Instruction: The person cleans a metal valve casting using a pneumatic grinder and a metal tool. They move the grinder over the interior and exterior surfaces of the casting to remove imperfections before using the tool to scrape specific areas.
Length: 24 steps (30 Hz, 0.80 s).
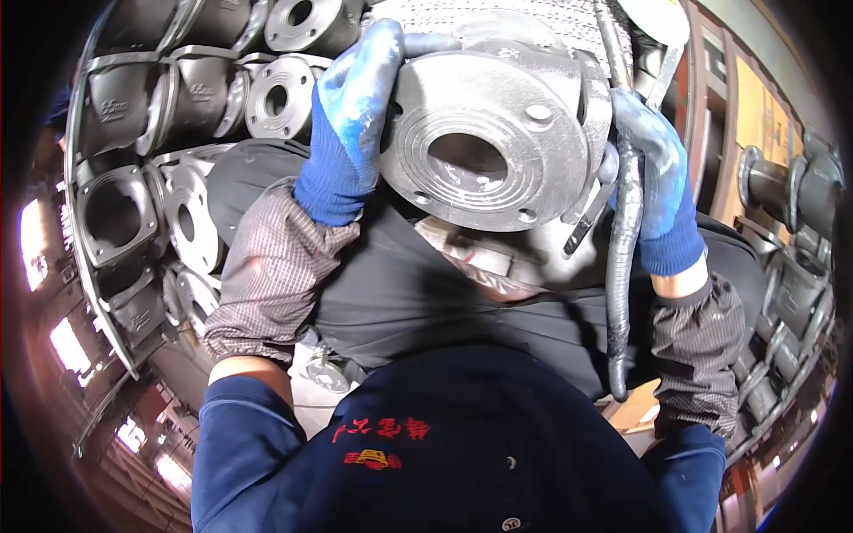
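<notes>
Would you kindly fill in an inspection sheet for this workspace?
Surface: pale, textured sheet at the top, partly covered.
Job's things: grey flanged casting, round face toward the camera, with a central bore; slim rod at its lower right.
Clutter: similar grey castings stacked left and right.
Hands: left hand, blue-gloved, holds the casting's left edge; right hand, also gloved, is by its right side, grip unclear.
Cables: dark, wrapped hose or cable runs past the right hand.
Surroundings: bright openings far left; brown panel upper right.
</notes>
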Available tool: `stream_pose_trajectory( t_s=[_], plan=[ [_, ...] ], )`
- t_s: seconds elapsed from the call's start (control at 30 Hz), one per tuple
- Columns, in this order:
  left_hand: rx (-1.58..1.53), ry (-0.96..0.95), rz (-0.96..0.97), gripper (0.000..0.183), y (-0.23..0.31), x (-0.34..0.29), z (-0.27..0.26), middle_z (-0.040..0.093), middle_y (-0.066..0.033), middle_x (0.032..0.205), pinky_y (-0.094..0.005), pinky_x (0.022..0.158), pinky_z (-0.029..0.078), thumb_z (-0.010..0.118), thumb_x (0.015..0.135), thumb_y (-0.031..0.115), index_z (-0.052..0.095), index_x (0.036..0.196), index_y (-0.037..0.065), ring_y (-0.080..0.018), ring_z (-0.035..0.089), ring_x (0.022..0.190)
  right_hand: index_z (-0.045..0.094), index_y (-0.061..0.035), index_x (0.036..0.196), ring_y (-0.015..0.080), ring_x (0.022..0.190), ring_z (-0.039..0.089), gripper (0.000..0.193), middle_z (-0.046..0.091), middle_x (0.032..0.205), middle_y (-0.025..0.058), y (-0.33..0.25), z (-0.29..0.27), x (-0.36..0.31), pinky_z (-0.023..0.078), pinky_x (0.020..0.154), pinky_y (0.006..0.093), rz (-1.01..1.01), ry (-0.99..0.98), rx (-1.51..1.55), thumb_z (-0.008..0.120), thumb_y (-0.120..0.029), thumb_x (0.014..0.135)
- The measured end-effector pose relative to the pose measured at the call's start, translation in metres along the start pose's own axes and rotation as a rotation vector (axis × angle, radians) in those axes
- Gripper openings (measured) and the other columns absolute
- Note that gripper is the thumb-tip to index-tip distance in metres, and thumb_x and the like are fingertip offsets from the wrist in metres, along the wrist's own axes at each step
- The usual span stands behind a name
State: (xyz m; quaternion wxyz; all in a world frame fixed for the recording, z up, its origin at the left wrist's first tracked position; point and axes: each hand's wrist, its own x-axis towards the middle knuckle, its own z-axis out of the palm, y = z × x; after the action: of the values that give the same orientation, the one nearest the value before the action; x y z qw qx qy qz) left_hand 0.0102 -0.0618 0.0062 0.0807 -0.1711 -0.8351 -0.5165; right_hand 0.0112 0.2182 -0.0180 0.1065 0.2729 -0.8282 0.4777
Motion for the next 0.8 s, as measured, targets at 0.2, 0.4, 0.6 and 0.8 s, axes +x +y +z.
stream_pose_trajectory(
  t_s=[0.2,0.4,0.6,0.8],
  plan=[
    [-0.472,0.352,-0.666,0.051,-0.022,-0.012,-0.014,0.067,-0.0147,0.085,-0.0281,0.073,0.051,0.036,0.096,0.035,0.064,0.093,-0.008,-0.0192,0.065,0.074,0.058,0.0013,0.092,0.0085,0.049,0.053,0.025,0.056,0.065,0.0031,-0.069,0.022,0.035,0.043,0.047,0.0198,0.752,-0.024,0.786,0.058,-0.023,0.085],
    [-0.590,0.599,-0.603,0.044,-0.062,0.003,-0.026,0.067,-0.0142,0.081,-0.0291,0.065,0.054,0.048,0.091,0.035,0.063,0.092,-0.006,-0.0203,0.065,0.068,0.056,0.0033,0.097,0.0069,0.048,0.052,0.031,0.054,0.063,0.0012,-0.071,0.043,0.053,0.042,0.044,0.0209,0.770,-0.077,0.847,0.062,-0.025,0.085],
    [-0.227,0.507,-0.652,0.051,-0.065,0.027,-0.028,0.066,-0.0127,0.076,-0.0301,0.059,0.048,0.049,0.089,0.045,0.064,0.091,-0.004,-0.0177,0.062,0.065,0.053,0.0043,0.103,0.0060,0.050,0.050,0.031,0.052,0.068,0.0002,-0.074,0.046,0.056,0.041,0.046,0.0206,0.741,0.022,0.798,0.060,-0.021,0.086],
    [0.196,0.689,-0.241,0.031,-0.015,0.027,-0.024,0.062,-0.0138,0.073,-0.0280,0.063,0.047,0.060,0.084,0.024,0.063,0.090,-0.006,-0.0208,0.059,0.067,0.055,0.0027,0.097,0.0088,0.048,0.052,0.022,0.054,0.069,0.0027,-0.058,0.043,0.061,0.043,0.045,0.0217,0.793,0.139,0.869,0.057,-0.016,0.086]
  ],
)
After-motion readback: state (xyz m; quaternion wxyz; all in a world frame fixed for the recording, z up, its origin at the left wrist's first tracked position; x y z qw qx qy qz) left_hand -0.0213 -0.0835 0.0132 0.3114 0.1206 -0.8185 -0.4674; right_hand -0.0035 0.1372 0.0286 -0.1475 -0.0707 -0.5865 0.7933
